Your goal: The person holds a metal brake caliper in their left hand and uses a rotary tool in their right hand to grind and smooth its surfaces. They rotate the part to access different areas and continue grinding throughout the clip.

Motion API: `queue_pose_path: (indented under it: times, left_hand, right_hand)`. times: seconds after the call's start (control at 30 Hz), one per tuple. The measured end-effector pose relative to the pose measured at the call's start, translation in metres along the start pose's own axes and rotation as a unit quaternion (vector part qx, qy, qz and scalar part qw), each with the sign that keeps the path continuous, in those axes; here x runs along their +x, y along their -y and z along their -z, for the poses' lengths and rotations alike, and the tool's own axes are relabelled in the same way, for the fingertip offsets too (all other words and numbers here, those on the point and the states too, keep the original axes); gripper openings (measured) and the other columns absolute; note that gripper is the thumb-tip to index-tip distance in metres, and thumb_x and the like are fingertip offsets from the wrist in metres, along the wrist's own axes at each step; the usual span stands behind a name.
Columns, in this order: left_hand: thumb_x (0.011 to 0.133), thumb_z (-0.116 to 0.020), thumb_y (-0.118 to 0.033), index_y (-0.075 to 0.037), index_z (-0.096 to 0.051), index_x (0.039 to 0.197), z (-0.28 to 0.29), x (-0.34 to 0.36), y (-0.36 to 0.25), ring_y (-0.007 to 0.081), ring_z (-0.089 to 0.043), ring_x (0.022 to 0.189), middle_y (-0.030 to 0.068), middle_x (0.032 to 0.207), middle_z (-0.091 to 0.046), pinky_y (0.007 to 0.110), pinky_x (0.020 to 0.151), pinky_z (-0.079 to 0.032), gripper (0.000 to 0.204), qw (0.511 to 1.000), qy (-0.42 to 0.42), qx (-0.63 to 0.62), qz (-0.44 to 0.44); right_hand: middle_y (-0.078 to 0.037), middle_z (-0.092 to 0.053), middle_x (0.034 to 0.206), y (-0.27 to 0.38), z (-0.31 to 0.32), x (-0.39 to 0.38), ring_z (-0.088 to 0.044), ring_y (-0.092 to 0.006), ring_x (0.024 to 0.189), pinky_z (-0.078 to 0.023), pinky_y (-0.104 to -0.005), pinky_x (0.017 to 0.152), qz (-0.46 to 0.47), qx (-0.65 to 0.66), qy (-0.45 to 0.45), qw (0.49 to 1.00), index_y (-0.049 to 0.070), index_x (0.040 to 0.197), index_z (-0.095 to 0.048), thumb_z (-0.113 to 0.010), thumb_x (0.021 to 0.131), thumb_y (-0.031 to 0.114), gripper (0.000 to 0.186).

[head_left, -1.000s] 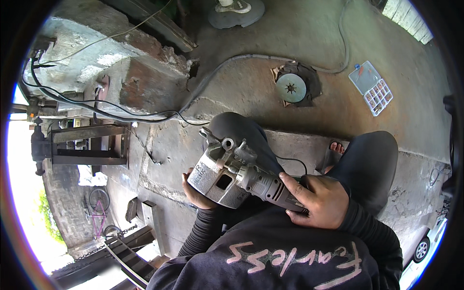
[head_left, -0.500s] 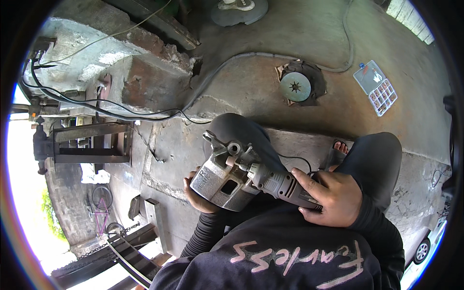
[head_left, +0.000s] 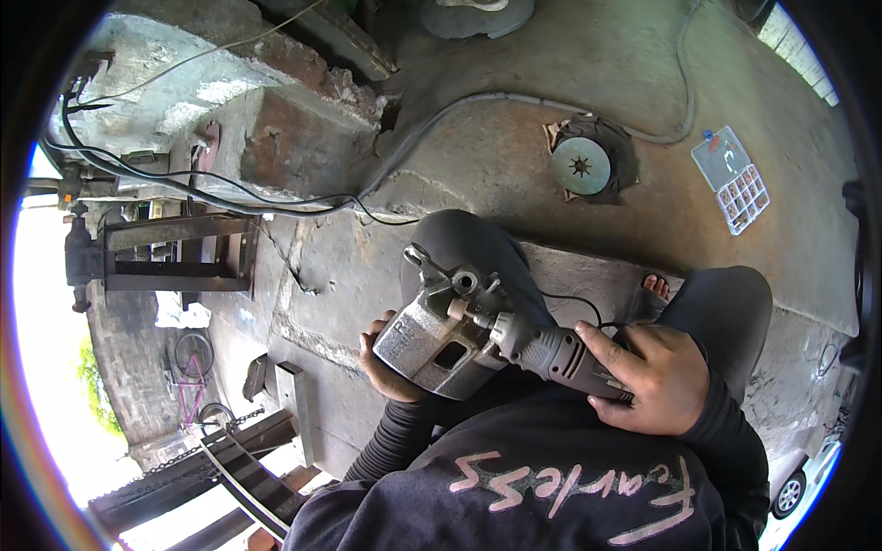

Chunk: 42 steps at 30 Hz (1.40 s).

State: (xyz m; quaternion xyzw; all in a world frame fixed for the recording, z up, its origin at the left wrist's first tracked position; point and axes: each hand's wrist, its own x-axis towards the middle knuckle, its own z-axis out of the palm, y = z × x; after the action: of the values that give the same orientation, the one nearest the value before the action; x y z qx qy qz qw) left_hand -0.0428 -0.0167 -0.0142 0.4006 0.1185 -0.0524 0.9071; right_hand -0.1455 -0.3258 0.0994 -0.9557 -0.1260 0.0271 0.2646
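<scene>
The view came from the left of two fisheye cameras worn on my head, facing steeply down over my shirt front [head_left: 588, 491] at five o'clock. It sat close enough that my left hand [head_left: 390, 367], at seven, and my right hand [head_left: 657, 376], at four, showed large. Beyond them it took in the floor [head_left: 487, 170] towards twelve, and reached out to a distant bicycle [head_left: 192, 347] between eight and nine, bending straight edges near its dark rim.
</scene>
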Motion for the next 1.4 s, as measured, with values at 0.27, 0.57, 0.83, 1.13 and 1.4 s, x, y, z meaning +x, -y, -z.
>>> queue_pose_path:
  times: [0.27, 0.57, 0.83, 1.13, 1.4]
  left_hand:
    - [0.102, -0.043, -0.041, -0.004, -0.05, 0.084, -0.004, 0.004, 0.003, 0.0253, -0.051, 0.092, 0.0111, 0.091, -0.05, 0.044, 0.091, -0.045, 0.042, 0.999, 0.007, 0.018, -0.029]
    - [0.102, -0.044, -0.041, -0.003, -0.056, 0.094, 0.005, 0.009, -0.001, 0.0306, -0.06, 0.104, 0.017, 0.104, -0.06, 0.047, 0.098, -0.048, 0.041, 1.0, -0.025, -0.001, 0.006]
    - [0.102, -0.044, -0.041, -0.003, -0.056, 0.098, 0.009, 0.01, -0.003, 0.033, -0.062, 0.107, 0.0199, 0.108, -0.063, 0.049, 0.1, -0.049, 0.041, 0.999, -0.043, -0.02, 0.028]
    - [0.103, -0.043, -0.04, -0.003, -0.057, 0.098, 0.014, 0.011, -0.002, 0.0334, -0.062, 0.108, 0.02, 0.109, -0.063, 0.05, 0.099, -0.049, 0.04, 0.998, -0.046, -0.005, 0.035]
    - [0.102, -0.044, -0.041, -0.004, -0.057, 0.101, 0.012, 0.011, -0.005, 0.0331, -0.061, 0.108, 0.0184, 0.11, -0.063, 0.049, 0.098, -0.049, 0.039, 0.999, 0.008, -0.017, 0.044]
  right_hand:
    - [-0.006, -0.053, 0.075, -0.008, 0.002, 0.006, -0.057, -0.0214, 0.063, -0.05, -0.035, 0.06, 0.012, 0.006, 0.006, 1.0, 0.015, 0.142, -0.057, -0.081, 0.064, 0.032, 0.084]
    - [-0.007, -0.053, 0.076, -0.012, -0.013, 0.01, -0.057, -0.0221, 0.063, -0.051, -0.0349, 0.06, 0.004, 0.055, -0.002, 0.998, 0.011, 0.142, -0.057, -0.082, 0.064, 0.031, 0.084]
    - [-0.007, -0.053, 0.077, -0.011, -0.011, 0.012, -0.057, -0.0215, 0.064, -0.051, -0.0353, 0.059, 0.013, 0.05, 0.002, 0.999, 0.011, 0.141, -0.057, -0.083, 0.065, 0.033, 0.083]
    - [-0.007, -0.054, 0.077, -0.009, -0.009, 0.01, -0.057, -0.0215, 0.064, -0.051, -0.0353, 0.06, -0.003, 0.053, 0.001, 0.999, 0.013, 0.142, -0.057, -0.083, 0.064, 0.035, 0.085]
    - [-0.007, -0.054, 0.078, -0.009, -0.008, 0.008, -0.058, -0.0207, 0.065, -0.053, -0.035, 0.063, -0.005, 0.024, 0.012, 1.0, 0.013, 0.142, -0.056, -0.083, 0.066, 0.035, 0.084]
